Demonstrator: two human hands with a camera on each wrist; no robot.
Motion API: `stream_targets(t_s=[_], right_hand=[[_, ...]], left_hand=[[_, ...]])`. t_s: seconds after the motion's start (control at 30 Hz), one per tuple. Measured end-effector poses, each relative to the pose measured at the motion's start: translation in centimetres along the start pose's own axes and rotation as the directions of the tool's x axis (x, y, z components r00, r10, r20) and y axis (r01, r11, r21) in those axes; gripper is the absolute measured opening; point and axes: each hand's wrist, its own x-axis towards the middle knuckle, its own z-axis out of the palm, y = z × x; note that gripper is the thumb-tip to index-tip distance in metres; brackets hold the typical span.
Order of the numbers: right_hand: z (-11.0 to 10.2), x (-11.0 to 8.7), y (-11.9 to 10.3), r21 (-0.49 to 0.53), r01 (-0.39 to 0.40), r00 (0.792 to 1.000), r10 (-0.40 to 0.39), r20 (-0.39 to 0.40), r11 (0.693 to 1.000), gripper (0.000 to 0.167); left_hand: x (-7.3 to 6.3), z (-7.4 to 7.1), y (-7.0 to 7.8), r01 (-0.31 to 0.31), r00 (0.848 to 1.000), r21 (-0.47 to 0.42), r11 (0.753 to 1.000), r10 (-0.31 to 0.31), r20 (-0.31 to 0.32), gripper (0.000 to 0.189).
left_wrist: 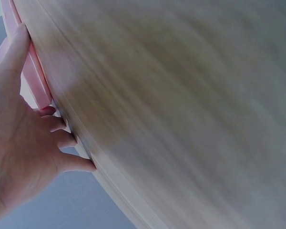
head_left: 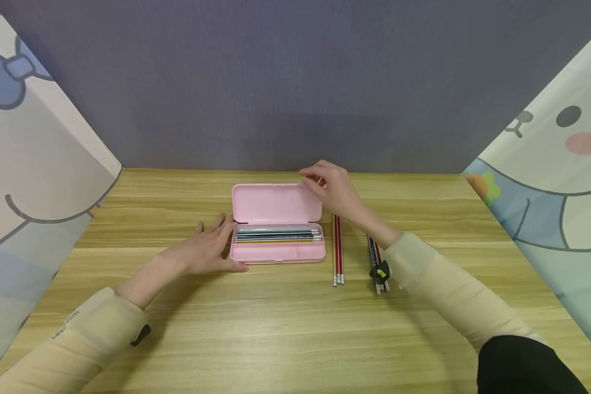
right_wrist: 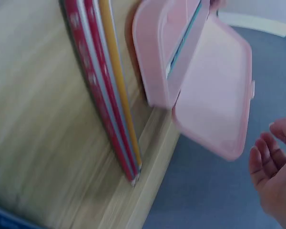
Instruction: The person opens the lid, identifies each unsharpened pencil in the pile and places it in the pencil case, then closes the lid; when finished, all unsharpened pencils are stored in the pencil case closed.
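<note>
A pink pencil case [head_left: 263, 254] lies with its lid [head_left: 271, 202] tipped back. Several pencils [head_left: 276, 236] fill its long rear compartment, while the two front compartments hold nothing visible. My left hand [head_left: 199, 253] rests at the case's left end, fingers extended behind and thumb along the front edge. Beside the lid's far right corner hovers my right hand [head_left: 336, 190], its fingers loosely bent; the right wrist view shows this hand [right_wrist: 276, 167] apart from the lid, holding nothing. Red and yellow pencils [head_left: 339, 249] lie right of the case.
Farther right, dark pencils [head_left: 372, 249] lie partly hidden beneath the right wrist and its black device [head_left: 380, 272]. A grey-blue panel [head_left: 285, 98] rises behind the wooden table [head_left: 256, 328]. Cartoon-printed sheets [head_left: 556, 180] stand at both sides.
</note>
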Motion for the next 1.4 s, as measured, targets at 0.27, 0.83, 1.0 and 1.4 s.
stream_targets(t_s=[0.27,0.83,1.0,1.4], right_hand=[[-1.2,1.2,2.5,0.170,-0.347,0.921,0.300,0.249,0.922,0.045],[-1.4,1.8,4.8,0.253,-0.716,0.579,0.352,0.735,0.650,0.074],[-1.2,1.9,4.8,0.263,-0.756,0.538,0.340,0.772,0.600,0.074],[-1.1,1.7,4.8,0.279,-0.779,0.505,0.298,0.810,0.561,0.064]], left_hand=[[0.0,-0.3,0.2,-0.008,1.000,-0.007,1.000,0.008,-0.001,0.103],[0.4,-0.2,0.1,-0.001,1.000,0.011,1.000,0.001,0.003,0.101],[0.3,-0.2,0.1,0.000,1.000,0.020,1.000,0.000,0.007,0.104],[0.3,-0.1,0.2,0.010,1.000,0.015,1.000,-0.010,0.009,0.108]])
